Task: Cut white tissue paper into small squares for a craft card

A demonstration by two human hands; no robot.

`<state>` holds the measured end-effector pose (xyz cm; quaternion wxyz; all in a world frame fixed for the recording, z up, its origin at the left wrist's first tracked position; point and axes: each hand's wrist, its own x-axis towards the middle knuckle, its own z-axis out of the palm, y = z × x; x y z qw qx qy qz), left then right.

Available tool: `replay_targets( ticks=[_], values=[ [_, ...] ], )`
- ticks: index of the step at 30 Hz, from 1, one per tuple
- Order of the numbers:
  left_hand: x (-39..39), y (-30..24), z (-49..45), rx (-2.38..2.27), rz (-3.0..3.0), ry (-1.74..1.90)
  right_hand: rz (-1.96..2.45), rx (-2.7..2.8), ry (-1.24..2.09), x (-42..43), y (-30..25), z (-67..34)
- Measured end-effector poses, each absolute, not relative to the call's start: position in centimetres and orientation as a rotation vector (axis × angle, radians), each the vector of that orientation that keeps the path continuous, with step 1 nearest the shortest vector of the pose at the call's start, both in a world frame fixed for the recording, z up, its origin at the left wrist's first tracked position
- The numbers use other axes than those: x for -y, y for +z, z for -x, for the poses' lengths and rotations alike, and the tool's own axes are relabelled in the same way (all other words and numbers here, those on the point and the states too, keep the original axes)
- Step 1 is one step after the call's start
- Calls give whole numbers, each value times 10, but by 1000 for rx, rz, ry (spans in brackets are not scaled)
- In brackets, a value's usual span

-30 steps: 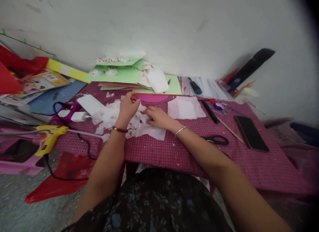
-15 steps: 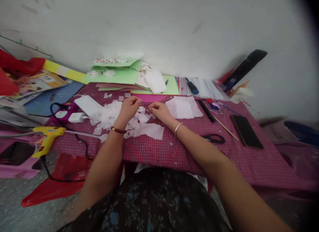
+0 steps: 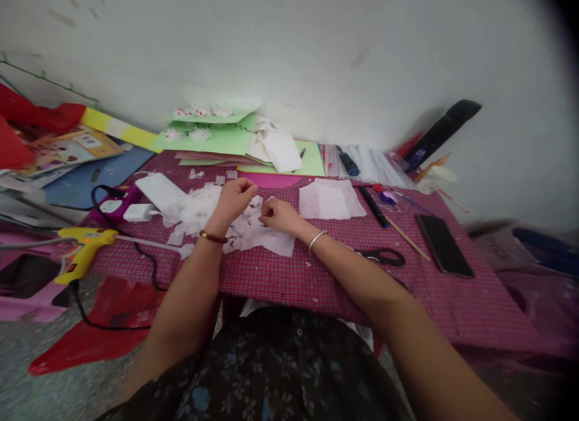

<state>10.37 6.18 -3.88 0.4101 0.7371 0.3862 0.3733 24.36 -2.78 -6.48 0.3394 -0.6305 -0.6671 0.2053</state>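
Note:
My left hand (image 3: pixel 234 199) is curled closed over a heap of torn white tissue paper pieces (image 3: pixel 194 208) on the red checked tablecloth (image 3: pixel 289 276). My right hand (image 3: pixel 277 215) is also closed, fingers pinched, right beside the left and resting on a larger white tissue sheet (image 3: pixel 266 239). Both hands seem to pinch a small white scrap between them, though it is too small to make out clearly.
Another white tissue sheet (image 3: pixel 329 199) lies to the right. Black scissors (image 3: pixel 384 256), a black phone (image 3: pixel 444 245), a black pen (image 3: pixel 373 206) and a wooden stick (image 3: pixel 408 235) lie right. A yellow glue gun (image 3: pixel 81 252) with cord sits left. Green paper (image 3: pixel 217 137) lies behind.
My right hand lifted off the tissue sheet, closed its fingers and drew in next to my left hand. The left hand stayed curled over the scrap heap.

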Motion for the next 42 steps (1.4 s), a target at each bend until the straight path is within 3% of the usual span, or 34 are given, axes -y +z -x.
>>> replay_targets(
  ticks=[11,32,42],
  values=[
    [-38,-30,-112,-775,-1703,822,1580,1389,335,30,-44,-266],
    [-38,-38,-121,-831,-1386,713,1420,1546,395,36,-42,-263],
    [-37,-39,-120,-865,-1452,896,1371,1499,381,36,-42,-263]
  ],
)
